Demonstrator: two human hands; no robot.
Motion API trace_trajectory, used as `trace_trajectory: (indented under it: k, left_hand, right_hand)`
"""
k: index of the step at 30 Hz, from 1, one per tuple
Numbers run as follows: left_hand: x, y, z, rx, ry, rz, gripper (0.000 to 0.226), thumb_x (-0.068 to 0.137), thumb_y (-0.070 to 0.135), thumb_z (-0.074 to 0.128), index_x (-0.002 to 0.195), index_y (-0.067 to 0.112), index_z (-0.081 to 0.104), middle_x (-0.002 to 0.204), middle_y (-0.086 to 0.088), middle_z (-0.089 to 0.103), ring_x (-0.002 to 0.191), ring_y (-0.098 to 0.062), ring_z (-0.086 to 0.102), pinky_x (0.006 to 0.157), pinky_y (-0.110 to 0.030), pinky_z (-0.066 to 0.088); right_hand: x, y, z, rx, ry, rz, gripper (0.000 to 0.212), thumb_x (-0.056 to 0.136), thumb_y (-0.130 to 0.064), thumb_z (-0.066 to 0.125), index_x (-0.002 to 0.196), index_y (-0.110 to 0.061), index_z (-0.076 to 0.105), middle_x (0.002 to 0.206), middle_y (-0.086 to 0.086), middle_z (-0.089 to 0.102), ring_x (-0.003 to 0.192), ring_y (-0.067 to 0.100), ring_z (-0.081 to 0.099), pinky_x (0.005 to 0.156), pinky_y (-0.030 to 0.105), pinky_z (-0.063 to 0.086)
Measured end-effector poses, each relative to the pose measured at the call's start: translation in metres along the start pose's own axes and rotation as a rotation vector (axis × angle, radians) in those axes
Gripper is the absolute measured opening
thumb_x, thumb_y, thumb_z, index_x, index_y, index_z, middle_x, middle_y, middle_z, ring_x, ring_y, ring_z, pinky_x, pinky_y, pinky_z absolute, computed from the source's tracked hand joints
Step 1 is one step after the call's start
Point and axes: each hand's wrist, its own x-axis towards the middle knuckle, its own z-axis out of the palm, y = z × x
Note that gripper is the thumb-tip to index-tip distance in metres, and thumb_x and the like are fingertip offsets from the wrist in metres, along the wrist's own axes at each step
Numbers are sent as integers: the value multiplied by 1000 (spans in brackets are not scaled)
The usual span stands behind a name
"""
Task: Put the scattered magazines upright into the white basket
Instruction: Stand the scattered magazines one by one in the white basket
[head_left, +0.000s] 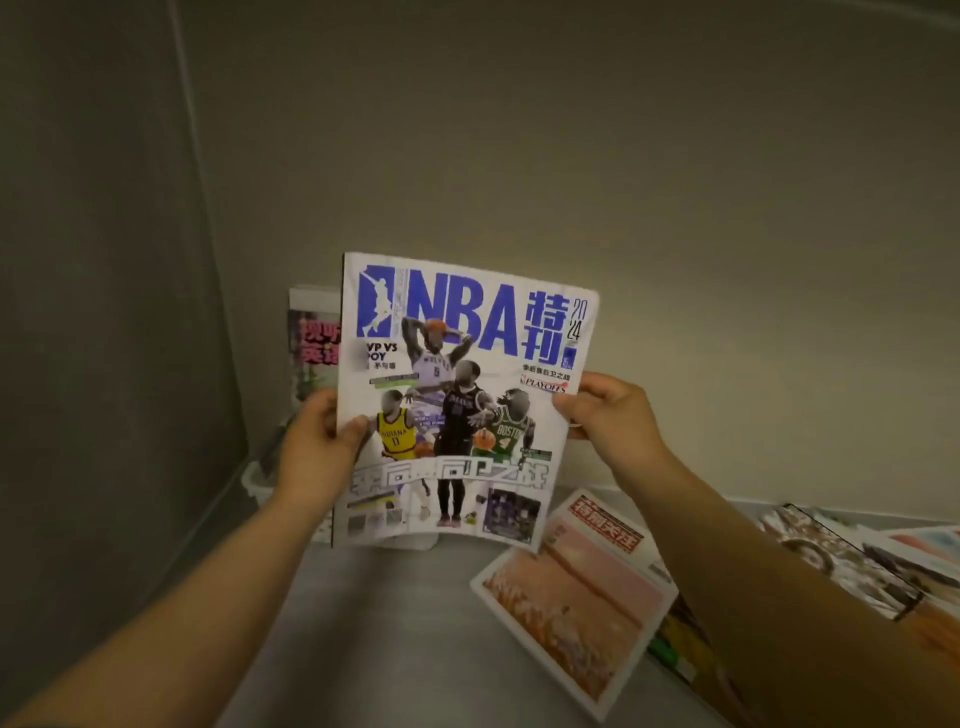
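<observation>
I hold a basketball magazine with a white cover and blue lettering upright in front of me. My left hand grips its left edge and my right hand grips its right edge. Behind it, at the left, another magazine with pink lettering stands upright in the white basket, of which only a bit of rim shows. The held magazine hides most of the basket.
On the grey counter lies a magazine with a reddish cover to the right, and more magazines are spread at the far right under my right forearm. Walls close the left and back sides.
</observation>
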Motion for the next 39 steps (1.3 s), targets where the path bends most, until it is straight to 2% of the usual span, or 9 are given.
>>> trace_trajectory:
  k: [3,8,13,16,19,23,27,34,39]
  left_hand:
    - [33,8,-16,-28,97,43,30,82,2,55,112,2,56,107,-13,62,89,-19,54,79,-31,42]
    - [71,3,-30,-48,207,24,29,80,5,59,109,5,61,94,0,59,82,-16,56,65,-18,41]
    - [88,-23,-39,-22,212,-85,30,80,4,59,110,4,60,112,-16,65,86,-18,55,76,-29,43]
    - [94,-37,-45,-2,222,-104,31,80,4,59,111,3,59,116,-18,63,88,-17,53,79,-30,42]
    - [106,-43,-51,-25,270,-110,32,80,3,59,112,1,58,118,-19,62,92,-18,54,82,-29,41]
    - [115,-54,-52,17,233,-139,32,80,2,59,112,-1,57,119,-20,61,103,-28,58,81,-31,42]
    - [118,-66,-40,60,180,-117,29,80,3,59,109,1,61,108,-16,65,84,-18,54,70,-25,41]
    - [130,-84,-20,127,156,-140,25,81,4,58,105,-1,62,109,-22,66,86,-24,57,76,-32,43]
    - [133,-98,-20,180,198,-167,23,85,3,52,106,-1,60,114,-22,63,103,-36,58,78,-33,41]
  right_hand:
    - [24,-14,27,-49,54,-113,17,81,-2,59,97,-3,66,84,-1,64,52,-7,59,46,7,47]
    - [56,-16,65,-33,88,-180,17,82,-4,58,97,-5,67,85,-3,64,66,-1,59,62,17,49]
    - [70,7,93,-20,44,-125,17,83,-3,57,98,-1,66,85,-1,63,64,-2,60,55,11,51]
    - [78,14,106,16,36,-118,13,82,-2,58,93,-2,66,80,-3,62,51,-7,61,48,5,48]
    - [86,14,119,29,16,-129,17,82,-2,58,97,2,65,81,-4,61,50,-13,59,47,3,47]
    - [92,28,129,16,2,-62,13,83,-5,58,93,-5,66,78,-7,62,54,-5,60,48,5,48]
    - [95,53,125,36,61,68,11,84,-8,57,78,-17,61,77,-7,62,61,0,59,51,12,50]
    - [100,73,120,-17,83,104,13,83,-11,59,73,-20,59,80,-6,61,66,2,59,58,18,49]
    - [100,81,136,-47,31,100,12,84,-9,57,78,-19,60,85,-2,63,64,4,59,60,20,49]
